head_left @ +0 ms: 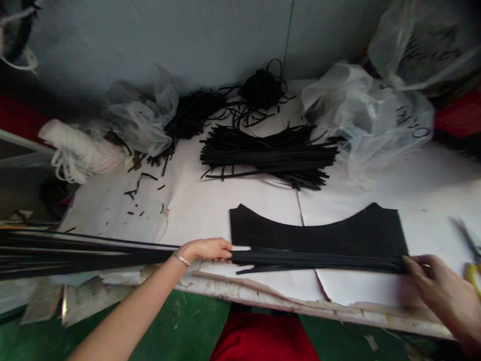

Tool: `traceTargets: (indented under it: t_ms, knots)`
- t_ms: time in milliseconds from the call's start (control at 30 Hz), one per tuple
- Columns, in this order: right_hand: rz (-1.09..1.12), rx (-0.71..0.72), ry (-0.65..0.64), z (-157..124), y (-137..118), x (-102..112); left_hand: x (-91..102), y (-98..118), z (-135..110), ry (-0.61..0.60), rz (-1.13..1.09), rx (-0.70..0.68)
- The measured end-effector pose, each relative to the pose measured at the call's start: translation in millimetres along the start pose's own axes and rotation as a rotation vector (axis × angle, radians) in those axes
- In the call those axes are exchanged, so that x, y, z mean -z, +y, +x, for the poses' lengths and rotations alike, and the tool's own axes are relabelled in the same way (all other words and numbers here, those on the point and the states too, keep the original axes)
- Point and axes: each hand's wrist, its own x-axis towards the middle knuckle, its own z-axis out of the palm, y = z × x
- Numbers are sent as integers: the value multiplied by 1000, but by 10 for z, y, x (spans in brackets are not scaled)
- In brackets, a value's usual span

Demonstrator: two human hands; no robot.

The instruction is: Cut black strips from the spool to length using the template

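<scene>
A bundle of long black strips lies along the near edge of the white paper-covered table, running off to the left. My left hand is closed around the bundle near its middle. My right hand pinches the strips' right ends, its fingers slightly blurred. Just behind the bundle lies a flat black cut piece with a curved top edge, touching the strips.
A pile of shorter black strips sits mid-table, with tangled black cord behind it. Clear plastic bags crowd the back right and back left. White string lies at left. Scissors rest at the far right edge.
</scene>
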Motion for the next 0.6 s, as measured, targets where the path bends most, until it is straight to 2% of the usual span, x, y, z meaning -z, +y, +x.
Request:
traceTargets:
  t_ms: [67, 167, 367, 600]
  knots:
    - [32, -83, -58, -150, -330, 165, -57, 31, -12, 28, 52, -5]
    - [32, -47, -26, -261, -556, 237, -133, 15, 6, 81, 73, -5]
    - [10, -3, 20, -302, -470, 191, -231, -90, 81, 174, 165, -26]
    - [27, 11, 5, -357, -525, 260, -273, -253, 188, 305, 224, -53]
